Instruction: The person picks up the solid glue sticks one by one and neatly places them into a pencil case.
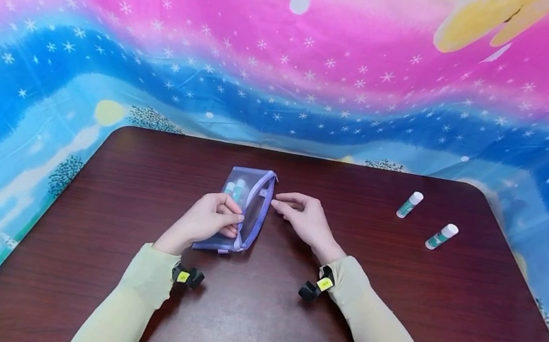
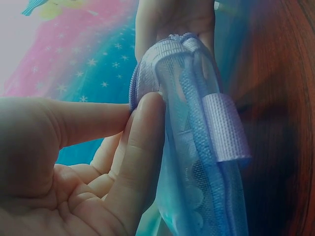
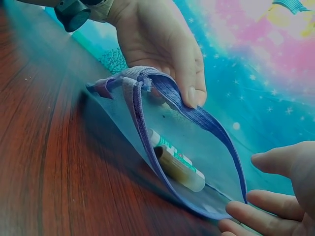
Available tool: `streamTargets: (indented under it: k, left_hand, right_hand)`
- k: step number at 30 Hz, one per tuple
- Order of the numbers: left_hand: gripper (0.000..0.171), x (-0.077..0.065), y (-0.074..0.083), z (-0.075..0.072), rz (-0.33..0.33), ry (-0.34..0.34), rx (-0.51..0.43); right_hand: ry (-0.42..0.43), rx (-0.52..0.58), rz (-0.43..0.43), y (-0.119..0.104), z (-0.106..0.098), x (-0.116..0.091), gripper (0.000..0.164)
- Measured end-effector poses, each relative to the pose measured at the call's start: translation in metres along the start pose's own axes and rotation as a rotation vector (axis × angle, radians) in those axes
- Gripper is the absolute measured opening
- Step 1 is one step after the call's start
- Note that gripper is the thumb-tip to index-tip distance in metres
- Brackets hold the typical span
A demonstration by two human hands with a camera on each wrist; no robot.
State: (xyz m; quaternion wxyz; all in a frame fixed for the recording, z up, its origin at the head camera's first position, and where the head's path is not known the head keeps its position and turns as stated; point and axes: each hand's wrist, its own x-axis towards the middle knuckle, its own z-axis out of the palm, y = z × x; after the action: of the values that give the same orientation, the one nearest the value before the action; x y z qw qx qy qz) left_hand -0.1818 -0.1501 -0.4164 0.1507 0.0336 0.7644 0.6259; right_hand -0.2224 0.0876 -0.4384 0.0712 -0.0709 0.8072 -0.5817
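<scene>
A purple mesh zip pouch (image 1: 264, 213) lies on the table with its zipped side gaping toward the right. My left hand (image 1: 206, 219) pinches the upper edge of that mouth between thumb and fingers, lifting it away from the lower edge. Two glue sticks (image 3: 183, 172) with white and green labels are inside, seen through the opening in the right wrist view. My right hand (image 1: 307, 220) holds nothing; its fingers are extended, with the fingertips right at the pouch's far zip corner. In the left wrist view, a lilac fabric tab (image 2: 226, 127) sticks out from the pouch's side.
Two more glue sticks stand upright at the right of the dark wooden table (image 1: 249, 324), one farther back (image 1: 410, 205) and one nearer (image 1: 441, 237). A colourful printed cloth (image 1: 290, 77) hangs round the table's back and sides.
</scene>
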Motion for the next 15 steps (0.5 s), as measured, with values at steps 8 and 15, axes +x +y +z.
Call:
streamTargets:
  k: [8,15]
  left_hand:
    - [0.013,-0.001,0.002,0.0,0.006,-0.003,0.002]
    - [0.011,-0.001,0.002,0.0,0.008,-0.004,0.003]
  right_hand:
    - [0.011,0.0,0.014,0.003,-0.01,-0.003,0.036]
    - [0.026,0.011,-0.001,0.004,-0.019,-0.006,0.038]
